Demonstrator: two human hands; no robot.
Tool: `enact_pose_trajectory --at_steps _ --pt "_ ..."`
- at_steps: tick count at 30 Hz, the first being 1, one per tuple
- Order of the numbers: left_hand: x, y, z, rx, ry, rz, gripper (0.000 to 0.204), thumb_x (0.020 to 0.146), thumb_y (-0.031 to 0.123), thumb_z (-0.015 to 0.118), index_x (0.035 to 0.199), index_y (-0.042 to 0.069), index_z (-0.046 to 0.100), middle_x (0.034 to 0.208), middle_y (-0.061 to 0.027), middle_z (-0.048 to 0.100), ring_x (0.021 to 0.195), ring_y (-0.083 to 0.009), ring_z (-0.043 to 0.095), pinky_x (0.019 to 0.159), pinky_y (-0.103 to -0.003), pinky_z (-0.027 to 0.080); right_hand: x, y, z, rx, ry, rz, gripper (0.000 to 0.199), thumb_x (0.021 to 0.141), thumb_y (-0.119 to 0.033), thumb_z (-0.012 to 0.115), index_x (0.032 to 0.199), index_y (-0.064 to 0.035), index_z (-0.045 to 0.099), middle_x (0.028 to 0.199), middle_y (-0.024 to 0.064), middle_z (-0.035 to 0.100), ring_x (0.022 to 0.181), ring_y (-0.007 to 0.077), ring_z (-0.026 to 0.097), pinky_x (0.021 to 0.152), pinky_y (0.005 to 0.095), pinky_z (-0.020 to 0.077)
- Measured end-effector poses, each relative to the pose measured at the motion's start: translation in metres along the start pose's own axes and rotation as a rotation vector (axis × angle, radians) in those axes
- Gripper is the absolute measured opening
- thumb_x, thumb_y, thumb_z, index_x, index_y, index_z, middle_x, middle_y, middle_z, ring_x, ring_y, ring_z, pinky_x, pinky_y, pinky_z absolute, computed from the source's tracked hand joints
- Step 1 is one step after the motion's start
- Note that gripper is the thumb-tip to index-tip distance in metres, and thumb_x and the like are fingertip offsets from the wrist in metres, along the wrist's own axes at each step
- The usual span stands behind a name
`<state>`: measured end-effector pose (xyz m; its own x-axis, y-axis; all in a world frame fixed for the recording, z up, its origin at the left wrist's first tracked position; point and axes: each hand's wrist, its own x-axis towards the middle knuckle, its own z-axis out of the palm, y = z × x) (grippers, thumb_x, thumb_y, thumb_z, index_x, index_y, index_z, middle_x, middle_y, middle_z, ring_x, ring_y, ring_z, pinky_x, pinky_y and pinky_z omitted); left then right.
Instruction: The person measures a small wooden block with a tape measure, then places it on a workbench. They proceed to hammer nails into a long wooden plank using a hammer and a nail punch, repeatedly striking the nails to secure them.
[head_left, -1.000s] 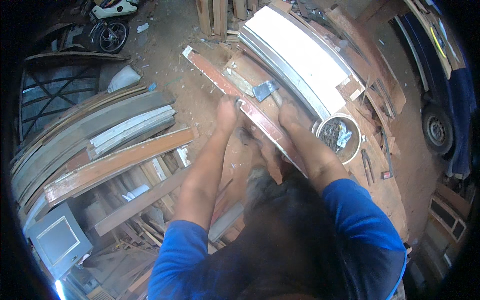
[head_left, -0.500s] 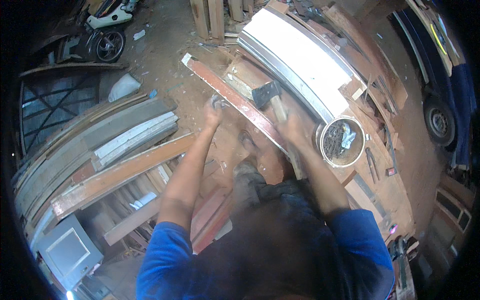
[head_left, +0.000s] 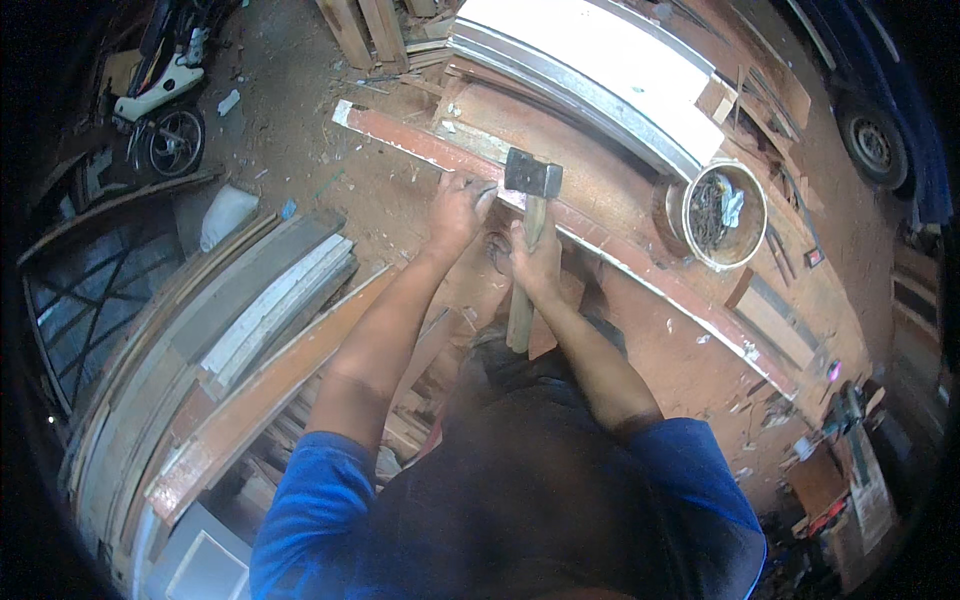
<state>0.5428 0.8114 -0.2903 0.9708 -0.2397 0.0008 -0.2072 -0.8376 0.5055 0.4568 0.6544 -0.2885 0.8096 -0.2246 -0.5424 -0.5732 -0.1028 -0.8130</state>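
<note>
My right hand (head_left: pixel 537 262) is wrapped round the wooden handle of a hammer (head_left: pixel 534 215). The dark, blocky metal head is up over a long reddish-brown plank with worn, whitish edges (head_left: pixel 640 258). Close to the hammer head, my left hand (head_left: pixel 462 212) is closed at the plank's near edge. A small greyish thing shows at its fingertips, too small to name. The plank runs slantwise from the upper left to the lower right in front of me.
A bucket of nails (head_left: pixel 690 228) stands on the workbench at right, beside a white panel (head_left: pixel 600 70). Stacked boards (head_left: pixel 250 290) lie at left. A motorcycle (head_left: pixel 170 110) is at the far left, a blue vehicle's wheel (head_left: pixel 872 148) at the far right.
My hands have come closer together at the plank. The hammer has moved nearer to my left hand, its handle now more upright. The whole view has shifted, with more of the plank showing.
</note>
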Motion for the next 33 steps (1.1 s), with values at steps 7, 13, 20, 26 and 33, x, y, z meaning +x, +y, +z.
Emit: enact_pose_trajectory --at_steps 7,13,20,26,33 --pt "0.001 -0.003 0.005 0.047 -0.025 0.058 0.023 0.088 0.024 0.074 0.105 0.008 0.077 0.108 -0.0164 0.067 0.109 -0.0386 0.057 0.097 -0.046 0.049 -0.015 0.016 0.019 0.093 0.298 -0.225 0.055 0.099 -0.025 0.067 0.142 0.0019 0.046 0.097 0.0175 0.069 0.068 0.0209 0.068 0.062 0.037 0.0561" --pt "0.007 -0.016 0.011 -0.058 0.005 0.04 0.022 0.091 0.019 0.07 0.109 0.007 0.076 0.108 -0.0174 0.07 0.107 -0.0381 0.06 0.097 -0.046 0.048 -0.004 0.009 0.039 -0.016 0.212 -0.127 0.054 0.1 -0.02 0.065 0.145 0.0026 0.045 0.107 0.0185 0.068 0.065 0.0187 0.066 0.06 0.0345 0.0549" --pt "0.005 -0.019 0.007 -0.076 0.041 0.066 0.022 0.092 0.019 0.07 0.111 0.009 0.077 0.106 -0.0159 0.071 0.103 -0.0355 0.064 0.093 -0.045 0.05 -0.04 -0.048 0.013 0.064 0.362 -0.208 0.049 0.096 -0.022 0.064 0.136 0.0012 0.046 0.11 0.0329 0.067 0.105 0.053 0.064 0.088 0.055 0.0513" --pt "0.006 -0.023 0.013 -0.078 0.035 0.037 0.023 0.089 0.018 0.07 0.11 0.009 0.077 0.109 -0.0165 0.069 0.105 -0.0363 0.063 0.094 -0.045 0.05 -0.009 -0.014 0.019 -0.072 0.262 -0.225 0.051 0.096 -0.019 0.063 0.139 0.0025 0.045 0.111 0.0339 0.067 0.105 0.0527 0.064 0.089 0.0544 0.0514" --pt "0.01 -0.019 0.014 -0.105 0.044 0.032 0.022 0.087 0.014 0.071 0.107 0.01 0.079 0.104 -0.015 0.07 0.103 -0.0352 0.064 0.092 -0.045 0.051 -0.032 -0.036 0.013 0.099 0.421 -0.227 0.045 0.096 -0.023 0.064 0.132 0.0007 0.049 0.109 0.0346 0.068 0.106 0.0494 0.066 0.09 0.0543 0.0519"
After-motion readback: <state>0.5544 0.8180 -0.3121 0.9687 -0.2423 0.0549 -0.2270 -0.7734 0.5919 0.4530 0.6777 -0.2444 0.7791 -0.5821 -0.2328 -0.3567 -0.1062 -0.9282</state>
